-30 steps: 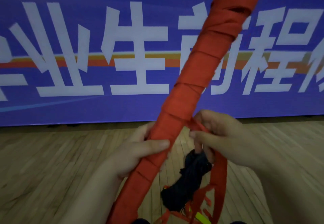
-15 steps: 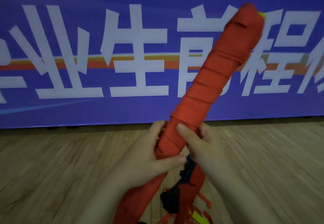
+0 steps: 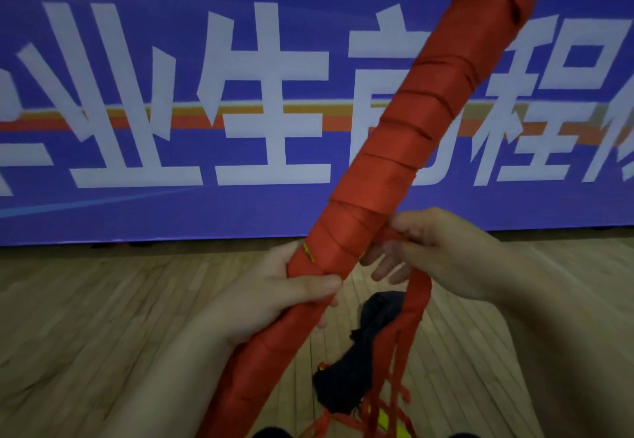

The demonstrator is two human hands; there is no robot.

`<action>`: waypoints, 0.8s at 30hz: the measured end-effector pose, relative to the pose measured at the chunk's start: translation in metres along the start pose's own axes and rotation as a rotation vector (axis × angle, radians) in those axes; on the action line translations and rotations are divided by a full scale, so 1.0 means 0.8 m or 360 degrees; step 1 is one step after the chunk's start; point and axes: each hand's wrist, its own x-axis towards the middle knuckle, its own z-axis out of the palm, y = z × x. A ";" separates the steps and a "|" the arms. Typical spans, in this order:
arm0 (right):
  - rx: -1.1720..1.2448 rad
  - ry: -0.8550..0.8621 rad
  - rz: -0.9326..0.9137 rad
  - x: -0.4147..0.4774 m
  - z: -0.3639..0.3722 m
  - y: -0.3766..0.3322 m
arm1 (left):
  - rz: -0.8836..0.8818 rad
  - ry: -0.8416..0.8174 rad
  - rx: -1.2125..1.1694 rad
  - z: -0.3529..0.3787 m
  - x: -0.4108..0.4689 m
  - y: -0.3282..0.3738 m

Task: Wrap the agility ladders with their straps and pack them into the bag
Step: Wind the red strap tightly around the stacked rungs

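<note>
wrap step: the loose strap (image 3: 417, 304) needed to be pulled taut, each turn overlapping the last, so the coils wouldn't slacken. left hand (image 3: 274, 297) was curled round the ladder bundle (image 3: 404, 170) low down, thumb across the front; right hand (image 3: 446, 252) pinched the strap just beside it, other fingers half spread. bundle slanted up in the air above the dark bag (image 3: 363, 362) on the floor.

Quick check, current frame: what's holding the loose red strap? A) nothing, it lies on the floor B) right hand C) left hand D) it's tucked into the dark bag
B: the right hand pinches the strap just beside the ladder bundle, its tail hanging down; the left hand grips the bundle itself.
</note>
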 end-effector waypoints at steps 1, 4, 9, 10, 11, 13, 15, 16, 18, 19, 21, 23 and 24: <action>0.0074 -0.0017 0.0022 -0.001 0.004 -0.001 | 0.0035 0.0075 0.0122 0.000 0.002 -0.003; 0.0580 0.0109 0.0067 0.003 0.025 0.000 | 0.0191 0.0446 0.0751 0.017 0.001 -0.007; 0.1486 0.0385 -0.0013 0.009 0.058 0.017 | 0.0341 0.0676 0.1320 0.039 -0.007 -0.001; 0.1509 0.0394 -0.0097 0.006 0.061 0.018 | 0.0343 0.0639 0.1340 0.039 -0.007 -0.002; 0.1441 0.0413 -0.0147 0.002 0.063 0.017 | 0.0335 0.0595 0.1377 0.041 -0.008 -0.002; 0.1205 0.0569 -0.0197 0.001 0.066 0.017 | 0.0345 0.0506 0.1454 0.039 -0.008 -0.003; 0.1199 0.0720 -0.0223 0.005 0.071 0.021 | 0.0308 0.0293 0.1363 0.029 -0.001 -0.002; 0.1241 0.0733 -0.0243 0.006 0.072 0.021 | 0.0260 0.0088 0.1189 0.020 0.004 0.001; 0.1287 0.0670 -0.0319 0.008 0.073 0.024 | 0.0111 -0.0364 0.0597 0.003 0.015 0.005; 0.1281 0.0605 -0.0341 0.006 0.069 0.026 | 0.0026 -0.0485 0.0279 0.001 0.018 0.005; 0.1144 0.0418 -0.0358 0.002 0.052 0.023 | 0.0027 -0.0412 0.0085 0.001 0.022 0.003; 0.0793 0.0205 -0.0401 -0.002 0.026 0.021 | 0.0211 -0.0143 0.0295 0.003 0.022 0.002; 0.0629 0.0146 -0.0362 -0.004 0.015 0.020 | 0.0290 -0.0037 0.0400 0.004 0.021 0.002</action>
